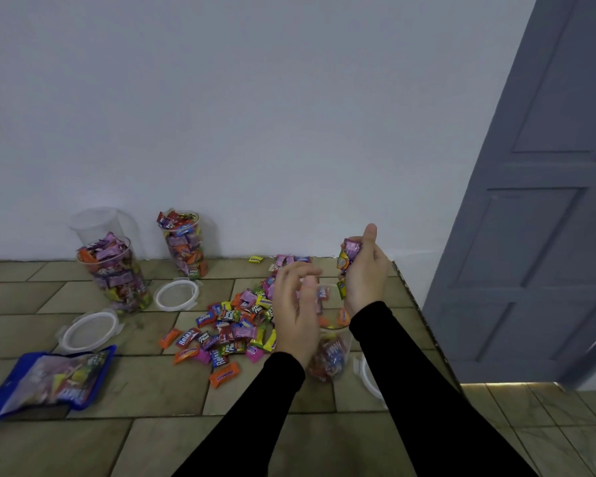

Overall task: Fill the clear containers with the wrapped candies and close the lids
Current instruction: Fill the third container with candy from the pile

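A clear container (331, 356) stands between my forearms, partly filled with wrapped candies. My right hand (365, 270) is raised above it and grips a handful of candies (348, 258). My left hand (295, 304) hovers over the container's mouth with relaxed fingers, and a few candies are falling beside it. A loose pile of wrapped candies (234, 325) lies on the surface to the left of my left hand. Two containers heaped with candies (116, 273) (184, 244) stand lidless by the wall. An empty clear container (97, 223) stands behind the left one.
Two white-rimmed lids (176, 294) (90, 330) lie near the filled containers, and a third lid (370, 376) shows partly by my right forearm. A blue candy bag (49, 380) lies at the front left. The surface's right edge (424, 315) runs beside a grey door (544, 201).
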Available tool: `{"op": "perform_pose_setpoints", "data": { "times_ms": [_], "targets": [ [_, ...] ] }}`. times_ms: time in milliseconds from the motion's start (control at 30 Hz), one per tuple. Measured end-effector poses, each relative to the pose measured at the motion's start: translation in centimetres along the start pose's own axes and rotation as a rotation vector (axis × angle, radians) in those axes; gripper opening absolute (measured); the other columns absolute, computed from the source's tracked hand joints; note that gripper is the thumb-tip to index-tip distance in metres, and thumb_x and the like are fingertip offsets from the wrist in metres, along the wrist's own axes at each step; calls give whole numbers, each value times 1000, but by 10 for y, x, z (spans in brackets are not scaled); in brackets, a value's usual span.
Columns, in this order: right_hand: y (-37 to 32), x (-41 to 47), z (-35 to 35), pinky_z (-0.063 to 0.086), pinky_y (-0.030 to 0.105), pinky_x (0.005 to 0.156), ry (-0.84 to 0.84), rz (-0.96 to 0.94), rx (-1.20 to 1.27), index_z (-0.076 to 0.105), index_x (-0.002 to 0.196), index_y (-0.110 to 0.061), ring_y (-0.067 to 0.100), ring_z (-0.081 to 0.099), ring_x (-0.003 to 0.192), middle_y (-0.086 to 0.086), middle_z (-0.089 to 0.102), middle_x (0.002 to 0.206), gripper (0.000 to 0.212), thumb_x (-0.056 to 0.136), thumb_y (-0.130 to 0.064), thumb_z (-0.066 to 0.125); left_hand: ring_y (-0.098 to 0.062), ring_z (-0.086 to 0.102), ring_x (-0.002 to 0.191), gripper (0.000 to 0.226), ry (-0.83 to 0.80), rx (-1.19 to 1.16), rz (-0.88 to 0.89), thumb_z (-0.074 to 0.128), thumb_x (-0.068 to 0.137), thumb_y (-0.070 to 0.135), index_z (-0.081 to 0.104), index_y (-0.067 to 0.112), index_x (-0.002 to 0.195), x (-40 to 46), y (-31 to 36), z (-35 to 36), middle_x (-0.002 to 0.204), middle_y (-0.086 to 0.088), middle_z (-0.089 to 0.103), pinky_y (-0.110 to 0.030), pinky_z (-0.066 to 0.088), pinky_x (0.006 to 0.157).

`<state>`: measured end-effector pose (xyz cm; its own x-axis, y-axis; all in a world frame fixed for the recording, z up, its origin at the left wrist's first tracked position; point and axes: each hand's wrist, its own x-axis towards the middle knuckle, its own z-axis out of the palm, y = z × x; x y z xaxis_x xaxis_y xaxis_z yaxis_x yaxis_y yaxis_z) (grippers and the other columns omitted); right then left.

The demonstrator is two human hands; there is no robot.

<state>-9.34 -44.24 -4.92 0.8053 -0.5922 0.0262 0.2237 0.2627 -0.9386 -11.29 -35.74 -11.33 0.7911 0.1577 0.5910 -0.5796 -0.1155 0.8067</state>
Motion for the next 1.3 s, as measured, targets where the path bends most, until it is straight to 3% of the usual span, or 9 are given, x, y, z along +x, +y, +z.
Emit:
{"op": "perform_pose_setpoints", "data": {
  "times_ms": [100, 233, 367, 467, 533, 733, 1067, 1167, 1300],
  "targets": [
    [1, -1, -1, 35, 21, 44, -15, -8, 2, 56, 64, -16, 8, 46, 44, -9, 60, 55, 50, 100, -46, 38, -16, 57, 108, 54, 28, -105, -212, 23, 97, 59, 61, 22, 105, -13, -9, 4, 108, 1, 62, -28, 43, 94],
    [2, 0, 0, 33, 24, 47, -48, -30, -11, 55, 63, -15, 12, 42, 49, -5, 55, 56, 49, 100, -44, 39, -21, 65, 87, 73, -31, -369, -625, 23, 85, 67, 71, 13, 95, -14, -14, 7, 87, -4, 73, -38, 45, 87],
    [4, 0, -1, 37, 21, 51, -113, -51, -67, 57, 64, -16, 9, 43, 49, -8, 53, 54, 49, 100, -44, 39, -24, 64, 80, 73, 1, -391, -603, 28, 89, 72, 76, 17, 83, -15, -17, 10, 78, -5, 72, -42, 46, 84],
    [6, 2, 0, 42, 30, 74, -139, -58, -86, 58, 64, -19, 13, 51, 65, -5, 58, 65, 48, 99, -46, 39, -23, 64, 76, 73, 8, -353, -579, 26, 90, 71, 75, 17, 81, -13, -22, 12, 74, -3, 71, -42, 47, 81],
    [6, 3, 0, 41, 34, 78, -135, -56, -65, 58, 62, -19, 14, 52, 69, -5, 58, 65, 47, 99, -44, 42, -23, 66, 79, 75, -10, -329, -564, 25, 90, 71, 76, 17, 84, -12, -23, 13, 79, -5, 73, -43, 49, 81],
    [6, 4, -1, 38, 29, 64, -166, -54, -24, 58, 57, -22, 13, 45, 57, -7, 52, 56, 47, 97, -44, 47, -26, 65, 80, 76, -30, -351, -557, 24, 93, 66, 73, 8, 93, -12, -30, 13, 85, -12, 73, -43, 48, 82],
    [6, 4, -2, 42, 22, 74, -178, -83, -3, 57, 65, -16, 4, 51, 64, -12, 57, 62, 40, 99, -34, 46, -33, 63, 88, 81, -43, -345, -582, 24, 86, 74, 71, 8, 97, -11, -30, 12, 92, -14, 73, -48, 48, 85],
    [4, 2, -5, 43, 12, 58, -220, -74, 68, 56, 70, -11, 0, 49, 51, -2, 50, 62, 35, 101, -24, 45, -33, 63, 87, 80, -42, -335, -581, 28, 86, 73, 71, 7, 97, -11, -30, 12, 90, -14, 72, -43, 49, 81],
    [3, 2, -7, 32, 15, 41, -301, -28, 149, 54, 71, -10, 8, 37, 41, -6, 43, 50, 32, 100, -18, 45, -25, 68, 93, 73, -56, -304, -558, 25, 94, 64, 71, 7, 99, -13, -32, 11, 94, -11, 73, -34, 51, 87]
  ]
}}
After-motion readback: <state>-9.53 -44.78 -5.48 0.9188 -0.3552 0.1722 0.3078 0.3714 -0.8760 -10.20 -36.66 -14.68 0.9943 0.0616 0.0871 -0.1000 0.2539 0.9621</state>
